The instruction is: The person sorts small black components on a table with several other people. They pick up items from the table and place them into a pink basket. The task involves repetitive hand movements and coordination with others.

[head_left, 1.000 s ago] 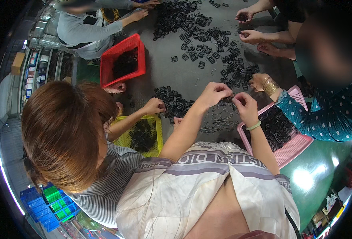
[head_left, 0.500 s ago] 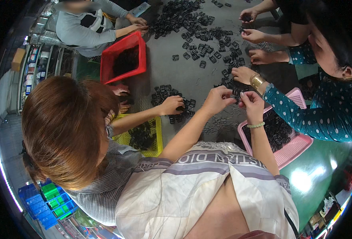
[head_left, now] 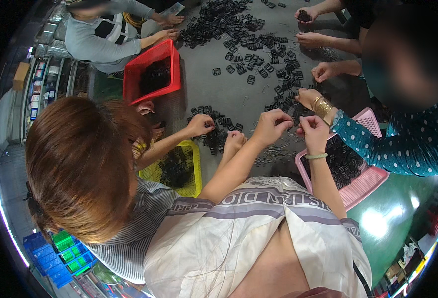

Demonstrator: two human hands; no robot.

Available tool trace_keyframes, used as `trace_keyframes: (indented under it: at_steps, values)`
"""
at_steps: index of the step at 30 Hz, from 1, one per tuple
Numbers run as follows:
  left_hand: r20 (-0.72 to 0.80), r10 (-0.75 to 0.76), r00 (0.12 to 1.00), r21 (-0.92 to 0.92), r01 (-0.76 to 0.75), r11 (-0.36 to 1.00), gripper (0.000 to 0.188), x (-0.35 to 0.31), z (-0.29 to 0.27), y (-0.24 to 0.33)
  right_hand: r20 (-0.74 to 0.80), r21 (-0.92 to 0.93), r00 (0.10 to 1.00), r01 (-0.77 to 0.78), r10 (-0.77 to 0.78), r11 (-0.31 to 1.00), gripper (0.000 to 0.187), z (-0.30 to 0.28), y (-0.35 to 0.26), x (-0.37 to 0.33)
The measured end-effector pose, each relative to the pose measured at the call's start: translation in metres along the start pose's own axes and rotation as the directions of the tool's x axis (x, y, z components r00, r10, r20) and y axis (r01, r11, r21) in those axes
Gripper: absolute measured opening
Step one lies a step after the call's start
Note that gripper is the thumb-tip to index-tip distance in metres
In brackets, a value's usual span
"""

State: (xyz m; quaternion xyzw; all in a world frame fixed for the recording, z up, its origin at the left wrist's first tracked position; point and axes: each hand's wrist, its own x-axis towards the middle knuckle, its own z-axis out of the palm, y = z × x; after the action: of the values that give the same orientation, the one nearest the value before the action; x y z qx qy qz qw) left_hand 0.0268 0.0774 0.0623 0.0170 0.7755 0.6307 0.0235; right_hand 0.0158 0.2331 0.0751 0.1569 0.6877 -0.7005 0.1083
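Over the grey table my left hand [head_left: 274, 127] is closed, thumb and fingertips pinched together. Close beside it, fingertips nearly meeting, my right hand [head_left: 313, 133] is pinched too, a pale green bead bracelet on its wrist. Whatever lies in either pinch is too small to make out. Just beyond my fingers are small black frame-like plastic parts [head_left: 281, 99], and thin wire-like pieces [head_left: 273, 153] lie scattered below them. By my right forearm stands a pink basket [head_left: 372, 180] holding many of the black parts.
A large heap of black parts [head_left: 219, 22] spreads over the far table [head_left: 204, 74]. At left are a yellow basket [head_left: 197, 169] and a red bin [head_left: 175, 74], both with black pieces inside. Co-workers' hands [head_left: 199, 125] work on several sides; a gold-braceleted hand [head_left: 308, 98] is close to mine.
The dark part seen between my fingertips earlier no longer shows clearly there. The left neighbour's hand has drawn back left from the small pile, and another hand has appeared beside my left forearm.
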Motion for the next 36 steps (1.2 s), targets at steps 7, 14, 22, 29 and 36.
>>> trace_keyframes:
  at_steps: [7, 14, 22, 29, 36]
  values:
    - [0.167, -0.208, 0.964, -0.241, 0.245, 0.939, 0.012, 0.008, -0.021, 0.023, 0.119, 0.206, 0.992, -0.072, 0.048, 0.976, 0.005, -0.027, -0.005, 0.013]
    - [0.255, -0.283, 0.925, -0.372, 0.364, 0.854, 0.016, 0.015, -0.027, 0.034, 0.359, 0.278, 0.927, -0.216, 0.107, 0.936, 0.013, -0.024, -0.015, 0.002]
    - [0.247, -0.402, 0.882, -0.488, 0.472, 0.734, 0.013, 0.017, -0.025, 0.024, 0.38, -0.294, 0.859, 0.465, -0.344, 0.835, 0.018, -0.009, -0.014, -0.002]
    - [0.247, -0.353, 0.902, -0.295, 0.417, 0.86, 0.013, 0.02, -0.029, 0.029, 0.177, -0.357, 0.868, 0.495, -0.463, 0.792, 0.017, -0.007, -0.017, -0.002]
    - [0.275, -0.293, 0.916, -0.41, 0.387, 0.826, 0.012, 0.022, -0.041, 0.029, 0.128, 0.073, 0.992, 0.002, -0.011, 0.997, 0.012, -0.015, -0.009, 0.006]
